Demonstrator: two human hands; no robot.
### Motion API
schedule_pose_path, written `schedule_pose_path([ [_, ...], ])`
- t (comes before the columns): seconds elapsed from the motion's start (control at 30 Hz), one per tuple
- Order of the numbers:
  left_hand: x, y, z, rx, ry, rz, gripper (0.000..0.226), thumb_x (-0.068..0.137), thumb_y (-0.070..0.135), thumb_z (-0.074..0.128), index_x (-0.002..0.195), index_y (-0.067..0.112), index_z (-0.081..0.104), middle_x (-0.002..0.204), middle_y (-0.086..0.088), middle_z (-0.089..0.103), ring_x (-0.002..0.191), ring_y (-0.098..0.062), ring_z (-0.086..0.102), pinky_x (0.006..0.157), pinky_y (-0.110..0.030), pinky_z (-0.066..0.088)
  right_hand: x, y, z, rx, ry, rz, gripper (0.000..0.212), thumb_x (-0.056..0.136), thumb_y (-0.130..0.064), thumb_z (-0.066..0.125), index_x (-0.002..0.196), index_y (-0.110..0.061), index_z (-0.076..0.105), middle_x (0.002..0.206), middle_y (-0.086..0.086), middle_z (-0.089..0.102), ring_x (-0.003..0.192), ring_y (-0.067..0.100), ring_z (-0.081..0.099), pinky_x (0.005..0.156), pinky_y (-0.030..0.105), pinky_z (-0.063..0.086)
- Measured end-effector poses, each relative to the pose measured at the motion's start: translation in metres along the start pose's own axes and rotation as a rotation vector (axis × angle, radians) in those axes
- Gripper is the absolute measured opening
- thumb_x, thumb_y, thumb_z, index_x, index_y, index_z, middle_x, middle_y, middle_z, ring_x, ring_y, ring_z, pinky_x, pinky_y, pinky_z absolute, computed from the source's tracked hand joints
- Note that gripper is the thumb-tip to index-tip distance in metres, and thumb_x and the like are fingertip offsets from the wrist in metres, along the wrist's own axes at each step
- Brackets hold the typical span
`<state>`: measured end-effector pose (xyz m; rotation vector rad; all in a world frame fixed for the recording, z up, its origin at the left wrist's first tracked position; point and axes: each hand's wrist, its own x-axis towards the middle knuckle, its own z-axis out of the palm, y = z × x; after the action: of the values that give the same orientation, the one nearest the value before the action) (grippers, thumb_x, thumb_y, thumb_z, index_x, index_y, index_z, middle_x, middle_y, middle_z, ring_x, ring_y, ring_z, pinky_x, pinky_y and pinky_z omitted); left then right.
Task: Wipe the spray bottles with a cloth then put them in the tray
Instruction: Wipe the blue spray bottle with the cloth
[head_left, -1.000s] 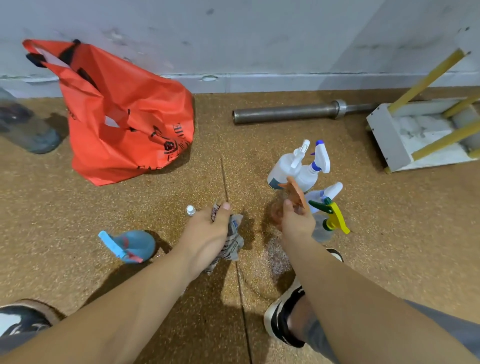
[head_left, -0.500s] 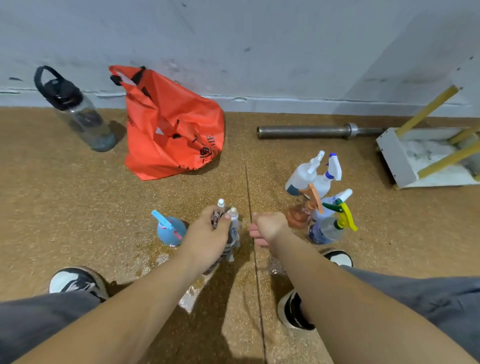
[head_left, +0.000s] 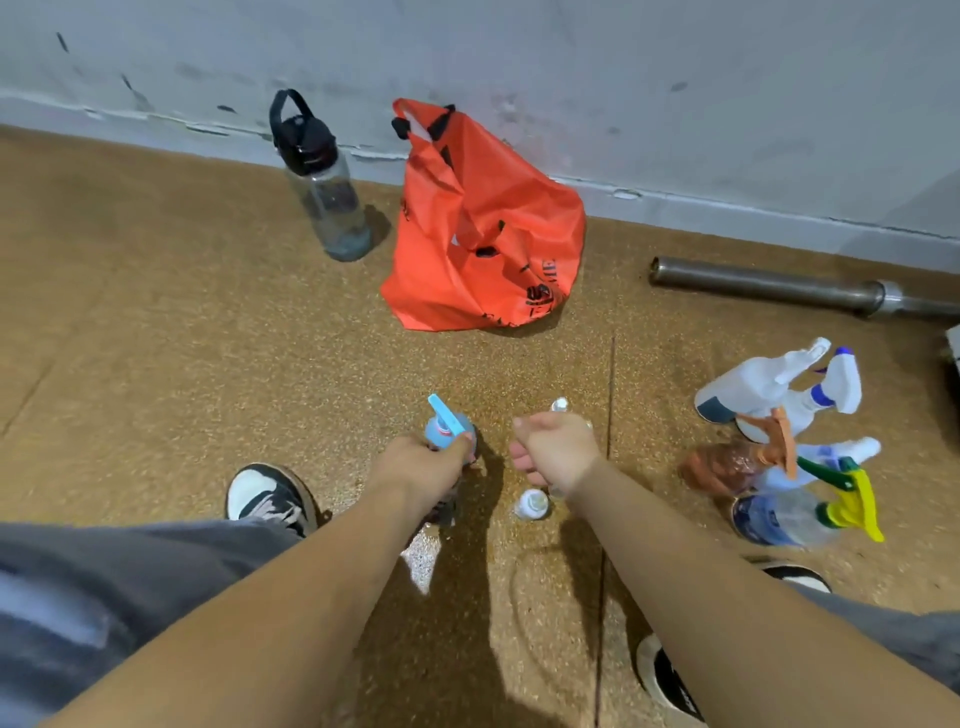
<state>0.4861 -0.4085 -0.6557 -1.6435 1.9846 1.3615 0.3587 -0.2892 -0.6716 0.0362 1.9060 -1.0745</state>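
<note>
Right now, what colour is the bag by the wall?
The bag is orange-red with black print, shown best in the head view.

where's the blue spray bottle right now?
Head view, centre floor: the blue spray bottle is gripped by the left hand, just left of the right hand, nearer the person than the orange bag.

The left hand (head_left: 421, 467) hides most of the cloth (head_left: 448, 508) and the lower body of the blue spray bottle (head_left: 441, 431). Only the cap of a small bottle (head_left: 559, 404) shows beyond the right hand (head_left: 556, 449). The metal bar (head_left: 779, 286) runs off the right edge.
</note>
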Motion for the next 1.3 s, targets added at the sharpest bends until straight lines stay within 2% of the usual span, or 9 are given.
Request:
schedule_pose_path([
  [0.1, 0.016, 0.018, 0.009, 0.04, 0.033, -0.04, 0.052, 0.088, 0.068, 0.063, 0.065, 0.022, 0.067, 0.067, 0.004, 0.065, 0.063, -0.014, 0.06, 0.056, -0.028, 0.039, 0.011, 0.001, 0.004, -0.005, -0.013, 0.02, 0.02, 0.106, -0.025, 0.057, 0.119, -0.01, 0.06, 0.093, 0.01, 0.069, 0.071, 0.015, 0.06, 0.055, 0.02, 0.048],
  [0.4, 0.03, 0.025, 0.012, 0.04, 0.095, 0.054, 0.039, 0.086, 0.056, 0.055, 0.083, 0.02, 0.071, 0.07, 0.001, 0.076, 0.068, -0.023, 0.074, 0.074, -0.041, 0.063, 0.022, 0.015, 0.008, -0.115, -0.046, -0.028, 0.021, 0.106, -0.022, 0.055, 0.094, -0.01, 0.068, 0.089, 0.014, 0.068, 0.074, 0.018, 0.059, 0.06, 0.022, 0.049],
  [0.6, -0.018, 0.074, -0.035, 0.378, 0.095, 0.372, 0.047, 0.082, 0.064, 0.045, 0.08, 0.024, 0.07, 0.063, 0.004, 0.073, 0.062, -0.024, 0.074, 0.068, -0.039, 0.064, -0.009, -0.018, -0.004, -0.358, 0.047, -0.32, 0.046, 0.092, -0.025, 0.066, 0.137, -0.02, 0.062, 0.118, 0.003, 0.066, 0.106, 0.017, 0.064, 0.1, 0.041, 0.053],
  [0.7, -0.058, 0.103, -0.064, 0.469, 0.103, 0.536, 0.04, 0.087, 0.057, 0.047, 0.077, 0.026, 0.07, 0.058, 0.006, 0.072, 0.058, -0.016, 0.072, 0.066, -0.032, 0.062, -0.041, -0.058, -0.012, -0.527, 0.162, -0.554, 0.057, 0.082, -0.021, 0.073, 0.138, -0.027, 0.062, 0.119, 0.0, 0.055, 0.117, 0.022, 0.055, 0.103, 0.04, 0.047],
  [0.93, -0.145, 0.135, -0.119, 0.259, 0.002, 0.761, 0.034, 0.091, 0.039, 0.062, 0.069, 0.016, 0.074, 0.059, 0.008, 0.073, 0.049, -0.011, 0.068, 0.047, -0.022, 0.048, -0.13, -0.126, -0.041, -0.611, 0.277, -0.979, 0.021, 0.076, -0.029, 0.068, 0.097, -0.026, 0.07, 0.096, -0.006, 0.06, 0.097, 0.025, 0.058, 0.08, 0.046, 0.052],
  [1.03, -0.176, 0.145, -0.126, 0.077, -0.03, 0.817, 0.069, 0.093, 0.065, 0.059, 0.068, 0.002, 0.068, 0.045, 0.01, 0.046, 0.041, -0.012, 0.041, 0.043, -0.017, 0.032, -0.159, -0.141, -0.062, -0.622, 0.263, -1.011, 0.023, 0.076, -0.024, 0.062, 0.097, -0.033, 0.067, 0.097, -0.013, 0.063, 0.099, 0.02, 0.062, 0.08, 0.045, 0.054],
  [1.1, -0.183, 0.151, -0.133, -0.011, -0.032, 0.81, 0.083, 0.088, 0.082, 0.047, 0.073, 0.004, 0.071, 0.049, 0.002, 0.045, 0.047, -0.017, 0.045, 0.052, -0.025, 0.038, -0.169, -0.147, -0.08, -0.64, 0.245, -0.985, 0.019, 0.079, -0.022, 0.067, 0.096, -0.029, 0.07, 0.096, -0.011, 0.066, 0.097, 0.016, 0.063, 0.081, 0.044, 0.054],
  [1.2, -0.18, 0.16, -0.139, -0.275, -0.114, 0.732, 0.06, 0.094, 0.07, 0.055, 0.084, 0.015, 0.077, 0.08, -0.018, 0.075, 0.07, -0.032, 0.074, 0.073, -0.047, 0.062, -0.179, -0.15, -0.105, -0.687, 0.239, -0.964, 0.012, 0.084, -0.019, 0.077, 0.09, -0.025, 0.068, 0.091, -0.01, 0.066, 0.09, 0.012, 0.061, 0.081, 0.043, 0.052],
  [1.3, -0.175, 0.171, -0.139, -0.322, -0.001, 0.757, 0.015, 0.096, 0.03, 0.064, 0.093, 0.025, 0.077, 0.091, -0.004, 0.076, 0.073, -0.014, 0.069, 0.066, -0.032, 0.052, -0.183, -0.146, -0.118, -0.686, 0.229, -0.922, 0.01, 0.088, -0.018, 0.075, 0.091, -0.025, 0.068, 0.09, -0.009, 0.068, 0.088, 0.01, 0.061, 0.082, 0.037, 0.05],
])
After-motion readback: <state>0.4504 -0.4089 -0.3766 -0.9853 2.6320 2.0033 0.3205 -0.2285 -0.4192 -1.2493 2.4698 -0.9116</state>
